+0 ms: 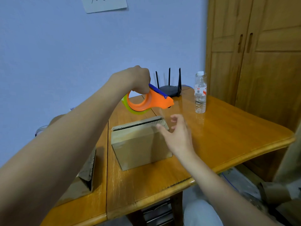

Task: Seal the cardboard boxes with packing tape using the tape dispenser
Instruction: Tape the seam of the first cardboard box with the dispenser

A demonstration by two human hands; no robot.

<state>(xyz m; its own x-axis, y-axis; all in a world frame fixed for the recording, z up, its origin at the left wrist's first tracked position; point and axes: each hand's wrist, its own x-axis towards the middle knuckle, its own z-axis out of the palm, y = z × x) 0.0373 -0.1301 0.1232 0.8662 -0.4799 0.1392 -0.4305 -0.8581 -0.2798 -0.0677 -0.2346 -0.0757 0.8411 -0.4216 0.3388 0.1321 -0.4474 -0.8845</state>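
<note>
Pale blue wall fills the upper half of my head view, with a sheet of paper (pixel 104 4) stuck at twelve o'clock and a panelled wooden wardrobe (pixel 254 51) rising at two o'clock. Below them spreads a glossy orange-brown wooden table (pixel 228 136) with a rounded lip and a seam running down its left part.

My left hand (pixel 138 80) is raised above the table's far edge, fingers curled tight around the handle of the tape dispenser (pixel 149 100). Its body is smooth orange plastic, a ring tapering to a snout at the right, with a blue strip along the top; a yellowish-clear roll of tape (pixel 130 108) shows at its lower left rim. It hangs in the air, apart from the cardboard box (pixel 140 144), which sits on the table at the centre, just below it at six o'clock. That box is plain brown, squat and rectangular, with a raw corrugated flap edge along its far side.

My right hand (pixel 177 134) is blurred, fingers spread and loose, gripping nothing, at the box's right far corner; whether it touches the cardboard I cannot tell.

At eight o'clock a second cardboard box (pixel 86 173) lies partly hidden under my left forearm. A black router (pixel 169 88) with upright antennas stands at the far edge, and a clear ribbed plastic bottle (pixel 200 93) with a white cap stands to its right.
</note>
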